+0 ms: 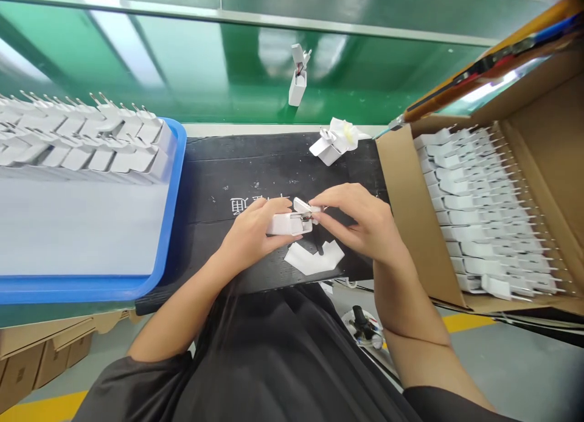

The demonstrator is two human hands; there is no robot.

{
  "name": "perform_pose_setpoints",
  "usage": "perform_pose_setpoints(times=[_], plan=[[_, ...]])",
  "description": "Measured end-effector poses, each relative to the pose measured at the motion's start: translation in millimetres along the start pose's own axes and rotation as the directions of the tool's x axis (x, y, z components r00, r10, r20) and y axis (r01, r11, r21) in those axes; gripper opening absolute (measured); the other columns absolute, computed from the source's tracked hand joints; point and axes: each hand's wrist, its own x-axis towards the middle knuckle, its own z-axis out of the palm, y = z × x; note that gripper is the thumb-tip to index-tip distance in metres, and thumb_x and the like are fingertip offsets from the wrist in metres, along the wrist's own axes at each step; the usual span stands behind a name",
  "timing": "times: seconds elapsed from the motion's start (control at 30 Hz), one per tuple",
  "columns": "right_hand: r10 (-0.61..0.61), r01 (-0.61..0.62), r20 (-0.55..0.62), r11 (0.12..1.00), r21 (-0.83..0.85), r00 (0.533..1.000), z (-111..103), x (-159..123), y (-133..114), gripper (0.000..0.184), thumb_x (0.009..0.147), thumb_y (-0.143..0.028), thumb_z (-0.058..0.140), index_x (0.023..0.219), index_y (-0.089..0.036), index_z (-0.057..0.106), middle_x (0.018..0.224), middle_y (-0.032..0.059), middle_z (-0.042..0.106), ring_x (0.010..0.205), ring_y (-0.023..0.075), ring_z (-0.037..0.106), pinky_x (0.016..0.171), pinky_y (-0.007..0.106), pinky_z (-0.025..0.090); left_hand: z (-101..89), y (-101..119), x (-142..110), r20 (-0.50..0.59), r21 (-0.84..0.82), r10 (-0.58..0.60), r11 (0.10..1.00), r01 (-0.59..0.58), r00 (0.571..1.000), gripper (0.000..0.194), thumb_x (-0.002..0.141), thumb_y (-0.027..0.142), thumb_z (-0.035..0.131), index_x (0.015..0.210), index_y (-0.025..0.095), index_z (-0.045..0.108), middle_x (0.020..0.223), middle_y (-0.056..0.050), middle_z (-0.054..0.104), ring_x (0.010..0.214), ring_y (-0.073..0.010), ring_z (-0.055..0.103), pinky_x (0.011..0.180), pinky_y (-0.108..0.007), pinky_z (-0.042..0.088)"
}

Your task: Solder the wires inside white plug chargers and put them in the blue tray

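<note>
Over the black mat, my left hand is closed around the body of a white plug adapter, which lies sideways. Its right end is uncovered, and dark inner parts show there. My right hand pinches the white cap piece at that end between thumb and fingertips; the cap sits tilted against the housing. Just below, a bent white paper piece lies flat on the mat. Farther back is another white adapter beside a crumpled white piece with a yellowish patch.
At left, a blue-rimmed tray holds rows of white adapters, pins up. A cardboard box at right holds many more. One opened adapter stands on the green surface behind. An orange electric screwdriver slants in from the upper right.
</note>
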Motion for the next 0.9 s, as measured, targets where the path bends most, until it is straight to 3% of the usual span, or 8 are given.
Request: perform_pose_setpoints(times=[0.13,0.37,0.5,0.7,0.9], plan=[[0.021,-0.031,0.088,0.993,0.113,0.996,-10,-1,0,0.018,0.089,-0.017,0.066,0.105,-0.024,0.069,0.096,0.003,0.076,0.087,0.016,0.07,0.079,0.03,0.055,-2.9,3,1,-0.066,0.033,0.026,0.999,-0.024,0.997,0.038,0.08,0.047,0.079,0.103,0.019,0.065,0.092,-0.003,0.072,0.081,-0.0174,0.062,0.074,-0.027,0.05],[0.074,-0.105,0.203,0.984,0.144,0.976,-14,3,-3,0.022,0.092,-0.021,0.062,0.111,-0.022,0.071,0.101,0.0037,0.077,0.089,0.0147,0.068,0.078,0.028,0.054,-1.6,4,-1,-0.144,0.065,0.093,0.994,-0.084,0.985,0.039,0.08,0.049,0.078,0.101,0.019,0.065,0.086,-0.001,0.071,0.075,-0.0149,0.061,0.071,-0.025,0.048],[0.203,-0.24,0.256,0.963,0.121,0.945,-13,4,-6,0.014,0.09,-0.022,0.064,0.102,-0.021,0.071,0.089,0.0009,0.073,0.08,0.0116,0.065,0.07,0.024,0.05,1.1,4,-1,-0.16,0.095,0.129,0.989,-0.115,0.979,0.039,0.08,0.05,0.078,0.1,0.019,0.066,0.084,-0.001,0.072,0.075,-0.0148,0.06,0.071,-0.025,0.048],[0.293,-0.332,0.332,0.941,0.065,0.897,-11,10,-8,0.006,0.087,-0.021,0.066,0.09,-0.021,0.07,0.083,-0.0006,0.072,0.077,0.0112,0.065,0.067,0.023,0.046,3.6,1,-2,-0.177,0.131,0.18,0.979,-0.158,0.968,0.038,0.081,0.051,0.076,0.099,0.019,0.066,0.081,-0.001,0.073,0.072,-0.0146,0.059,0.07,-0.026,0.048],[0.286,-0.337,0.29,0.93,0.146,0.913,-9,8,-8,0.006,0.088,-0.025,0.067,0.09,-0.021,0.071,0.087,-0.0001,0.076,0.079,0.0119,0.068,0.068,0.022,0.046,-0.3,2,-1,-0.181,0.104,0.132,0.988,-0.114,0.975,0.04,0.081,0.054,0.075,0.098,0.019,0.068,0.082,-0.001,0.071,0.071,-0.0137,0.058,0.067,-0.025,0.047]])
